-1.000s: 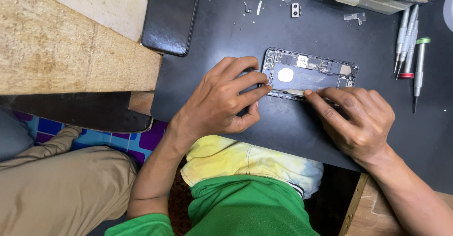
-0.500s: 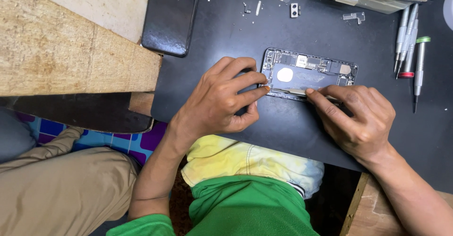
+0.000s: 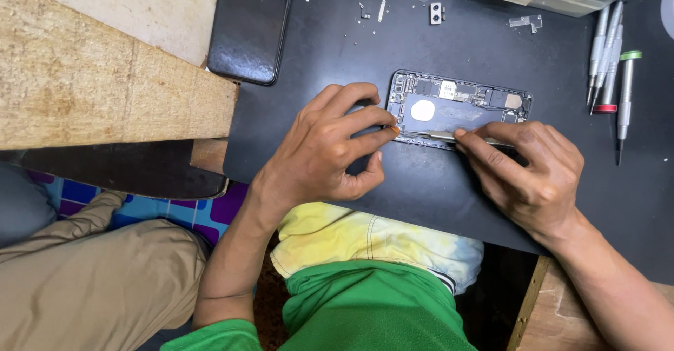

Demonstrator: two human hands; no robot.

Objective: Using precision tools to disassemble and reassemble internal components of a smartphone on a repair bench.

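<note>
Counted 1 opened phone (image 3: 460, 109), 4 screwdrivers (image 3: 609, 49), 1 dark screen (image 3: 253, 24). Lay between left hand (image 3: 330, 151), clamped on its end, and right hand (image 3: 530, 172), pinching a thin tool (image 3: 439, 135) along its near edge.

An opened, backless smartphone chassis (image 3: 456, 107) is lying on the work mat (image 3: 449, 189); slim metal screwdrivers (image 3: 612, 49) are lying right of it, a flat glass-faced phone (image 3: 250, 24) left.

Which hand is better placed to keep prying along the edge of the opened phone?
The right hand: it holds a thin metal pry tool against the near edge of the opened grey phone. The left hand only steadies the phone's end on the black mat.
</note>
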